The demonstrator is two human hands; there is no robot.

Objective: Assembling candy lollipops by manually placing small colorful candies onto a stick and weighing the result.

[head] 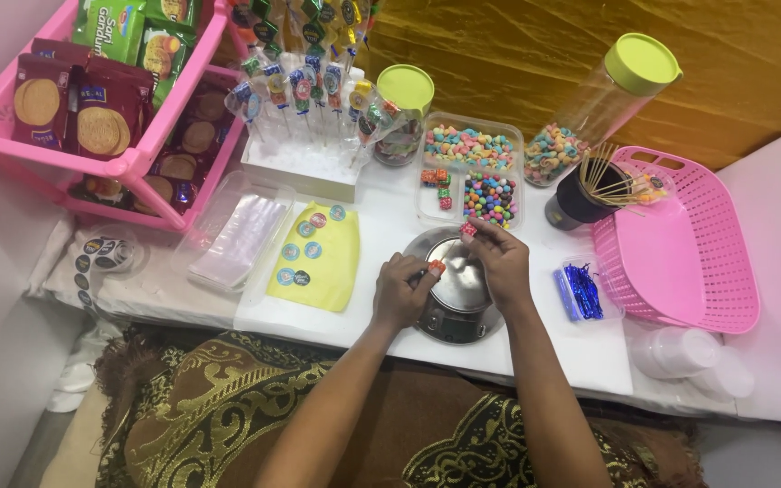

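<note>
Fingertips of the right hand (499, 262) pinch a small red cube candy (469, 229), held just above the far rim of the round metal scale (456, 287). Those of the left hand (401, 291) are curled narrow around a thin wooden skewer; its far end carries an orange-red candy piece (437, 267) that hangs over the scale's pan. The skewer itself is mostly hidden by the fingers.

From the head camera, both hands meet over the scale at the front middle of the white table (589, 352). Just behind the scale sits a clear divided tray (470, 168) with pastel candies, red and green cubes, and multicoloured balls in separate sections. Left of the hands lies a yellow sheet (329, 262) dotted with round stickers, and beside it a clear tray of plastic bags (239, 237). To the right, a small clear box holds blue twist ties (580, 291), next to a pink basket (691, 262). A dark cup of skewers (589, 188) stands near a tilted jar with a green lid (607, 99). Wrapped lollipops (305, 81) stand in a white block behind.
</note>
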